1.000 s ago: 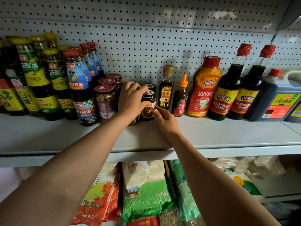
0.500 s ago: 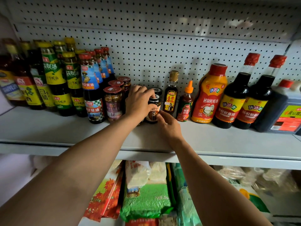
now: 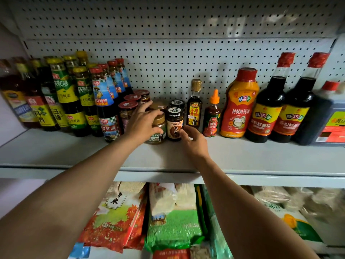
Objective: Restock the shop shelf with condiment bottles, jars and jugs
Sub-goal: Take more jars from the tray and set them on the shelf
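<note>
On the grey shelf (image 3: 242,156) a gold-lidded jar (image 3: 158,128) stands beside a black-lidded jar (image 3: 174,125) with a brown label. My left hand (image 3: 142,121) grips the gold-lidded jar, fingers over its lid and thumb on its side. At the lower right side of the black-lidded jar, the fingertips of my right hand (image 3: 194,142) pinch it. Both jars stand upright on the shelf. A second black-lidded jar (image 3: 177,103) and another gold lid (image 3: 158,106) sit right behind them.
Left of the jars are red-lidded jars (image 3: 127,112) and rows of tall sauce bottles (image 3: 103,101). To the right stand a small dark bottle (image 3: 195,107), an orange-capped bottle (image 3: 211,116), an orange squeeze bottle (image 3: 239,107), two soy bottles (image 3: 267,111) and a jug (image 3: 330,122). Bags of rice (image 3: 115,217) lie on the shelf below.
My left hand has drawn back slightly, uncovering the gold-lidded jar it had hidden. My right hand stays at the black-lidded jar's base. My view has shifted left and tilted.
</note>
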`<state>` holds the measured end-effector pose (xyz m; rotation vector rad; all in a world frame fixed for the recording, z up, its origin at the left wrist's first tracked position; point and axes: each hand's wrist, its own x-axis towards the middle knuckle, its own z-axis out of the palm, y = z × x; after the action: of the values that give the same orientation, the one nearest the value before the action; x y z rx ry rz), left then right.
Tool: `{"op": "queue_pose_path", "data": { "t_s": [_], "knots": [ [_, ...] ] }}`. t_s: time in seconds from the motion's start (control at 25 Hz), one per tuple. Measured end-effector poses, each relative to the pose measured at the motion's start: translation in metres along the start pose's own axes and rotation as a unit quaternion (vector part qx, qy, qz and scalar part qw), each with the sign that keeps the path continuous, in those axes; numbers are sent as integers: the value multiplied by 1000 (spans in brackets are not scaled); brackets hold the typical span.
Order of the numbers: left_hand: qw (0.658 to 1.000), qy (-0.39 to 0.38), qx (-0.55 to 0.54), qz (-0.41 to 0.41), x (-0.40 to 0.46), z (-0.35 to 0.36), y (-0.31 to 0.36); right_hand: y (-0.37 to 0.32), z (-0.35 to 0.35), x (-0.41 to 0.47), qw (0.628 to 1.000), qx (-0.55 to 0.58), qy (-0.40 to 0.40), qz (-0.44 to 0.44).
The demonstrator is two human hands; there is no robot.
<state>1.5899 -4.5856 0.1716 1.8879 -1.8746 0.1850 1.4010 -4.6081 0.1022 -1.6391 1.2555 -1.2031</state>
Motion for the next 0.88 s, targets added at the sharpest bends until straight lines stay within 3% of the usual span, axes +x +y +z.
{"op": "queue_pose_path", "data": {
  "t_s": [0.72, 0.88],
  "knots": [
    [1000, 2, 7, 24, 10, 12, -9, -1, 2, -2, 1000, -21, 23, -1],
    [996, 28, -74, 46, 11, 17, 4, -1, 2, -1, 999, -23, 22, -6]
  ]
}}
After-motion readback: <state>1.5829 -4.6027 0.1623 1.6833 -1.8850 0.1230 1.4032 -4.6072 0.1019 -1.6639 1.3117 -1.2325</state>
